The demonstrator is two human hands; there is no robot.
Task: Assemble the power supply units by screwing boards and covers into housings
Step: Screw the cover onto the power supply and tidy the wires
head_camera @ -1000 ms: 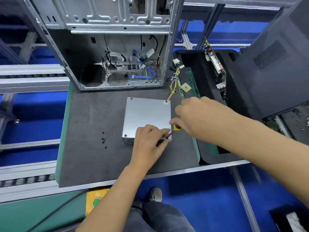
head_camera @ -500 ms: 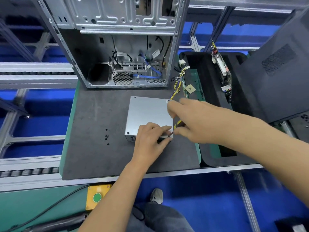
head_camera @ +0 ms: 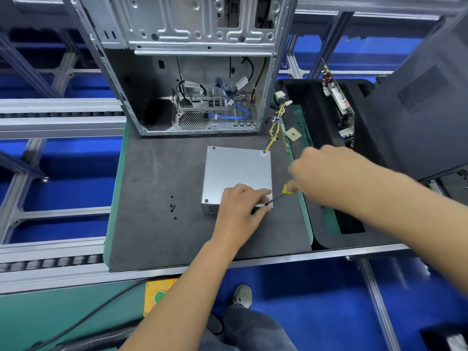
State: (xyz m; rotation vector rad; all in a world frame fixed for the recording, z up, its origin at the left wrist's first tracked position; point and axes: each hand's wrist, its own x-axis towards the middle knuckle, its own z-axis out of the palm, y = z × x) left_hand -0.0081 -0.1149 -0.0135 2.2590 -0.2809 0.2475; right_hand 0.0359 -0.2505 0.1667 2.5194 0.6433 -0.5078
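A silver power supply unit lies flat on the dark mat, its yellow wire bundle trailing off its far right corner. My left hand rests on the unit's near right corner, fingers pinched at the screw spot beside the tool tip. My right hand grips a screwdriver with a yellow handle, slanted down and left, its tip at that near right corner. Screw heads show in the other three cover corners.
Several loose black screws lie on the mat left of the unit. An open computer case stands at the back. A black foam tray holding a circuit board sits right, beside a dark side panel.
My right hand has shifted right and back, uncovering the unit's far right corner. The screwdriver tip stays at the near right corner. The left hand holds its place.
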